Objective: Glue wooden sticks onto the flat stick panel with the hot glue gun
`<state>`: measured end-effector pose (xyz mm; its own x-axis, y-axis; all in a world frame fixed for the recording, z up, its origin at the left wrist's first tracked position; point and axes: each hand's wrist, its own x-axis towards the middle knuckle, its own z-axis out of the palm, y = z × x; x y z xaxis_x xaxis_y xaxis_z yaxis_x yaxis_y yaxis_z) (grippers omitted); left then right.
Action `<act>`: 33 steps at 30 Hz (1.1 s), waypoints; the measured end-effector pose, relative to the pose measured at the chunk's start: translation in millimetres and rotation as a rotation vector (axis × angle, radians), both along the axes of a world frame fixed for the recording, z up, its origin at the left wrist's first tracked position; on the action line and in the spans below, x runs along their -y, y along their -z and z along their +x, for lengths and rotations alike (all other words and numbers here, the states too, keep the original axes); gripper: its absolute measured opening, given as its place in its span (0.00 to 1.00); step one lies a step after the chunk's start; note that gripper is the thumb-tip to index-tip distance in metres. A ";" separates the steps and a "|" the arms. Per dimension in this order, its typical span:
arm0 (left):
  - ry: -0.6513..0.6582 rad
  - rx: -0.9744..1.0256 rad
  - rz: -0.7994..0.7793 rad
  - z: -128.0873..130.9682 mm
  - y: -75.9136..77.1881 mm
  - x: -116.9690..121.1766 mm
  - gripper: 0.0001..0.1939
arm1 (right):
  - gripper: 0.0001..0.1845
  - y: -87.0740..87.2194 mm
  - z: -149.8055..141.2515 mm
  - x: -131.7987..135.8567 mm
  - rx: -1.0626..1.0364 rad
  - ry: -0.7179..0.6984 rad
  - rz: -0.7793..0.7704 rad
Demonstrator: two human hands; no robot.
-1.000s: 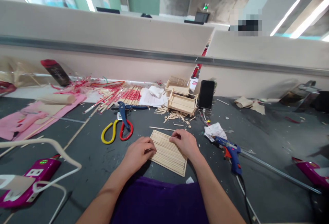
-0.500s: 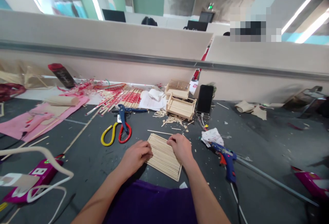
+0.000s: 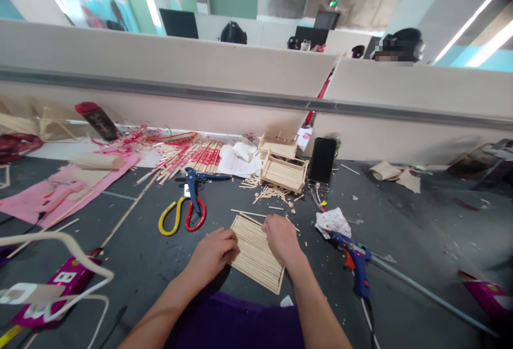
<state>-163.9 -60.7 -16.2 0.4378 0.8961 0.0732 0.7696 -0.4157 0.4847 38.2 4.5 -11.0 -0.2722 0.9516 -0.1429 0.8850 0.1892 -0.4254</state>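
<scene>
A flat panel of thin wooden sticks [image 3: 256, 255] lies at an angle on the dark table before me. My left hand [image 3: 216, 253] has its fingers curled closed on the panel's left edge. Over the panel's upper right part, my right hand [image 3: 282, 239] is closed in a pinch on a thin wooden stick [image 3: 250, 218] along the far edge. The stick's right end is hidden by my fingers. Just beyond it lies a loose stick [image 3: 240, 212]. Cutters with one yellow and one red handle [image 3: 195, 215] rest to the left of the panel.
A blue glue gun [image 3: 358, 263] lies on the right near crumpled paper [image 3: 333, 223]. Small wooden frames [image 3: 284, 171], stick offcuts [image 3: 272, 193] and a phone [image 3: 322, 159] stand behind. Red-patterned sticks [image 3: 204, 156] lie at the back; a purple power strip [image 3: 68, 285] is left.
The view has shifted slightly. At the panel's far edge, one stick now shows apart from the others, beside my right fingers. My left hand stays at the left edge.
</scene>
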 end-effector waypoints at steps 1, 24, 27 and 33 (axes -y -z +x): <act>0.002 -0.010 0.001 0.2 -0.4 -0.2 0.10 | 0.09 -0.4 -0.4 -0.9 -0.008 -0.005 -0.003; -0.014 0.010 -0.060 -2.9 -17.3 4.6 0.05 | 0.09 3.9 30.4 26.3 -0.616 0.130 -0.016; 0.034 -0.027 0.002 -3.7 -8.4 18.2 0.04 | 0.04 5.6 20.9 49.4 -0.392 0.000 -0.052; 0.057 -0.131 0.192 0.6 5.2 29.6 0.08 | 0.03 10.2 16.7 63.4 -0.182 -0.133 -0.019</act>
<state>-163.3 -90.3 -21.4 0.5046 0.8446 0.1792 0.7932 -0.5354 0.2901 54.9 -59.0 -21.1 -0.4177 0.9033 -0.0977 0.7611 0.2891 -0.5807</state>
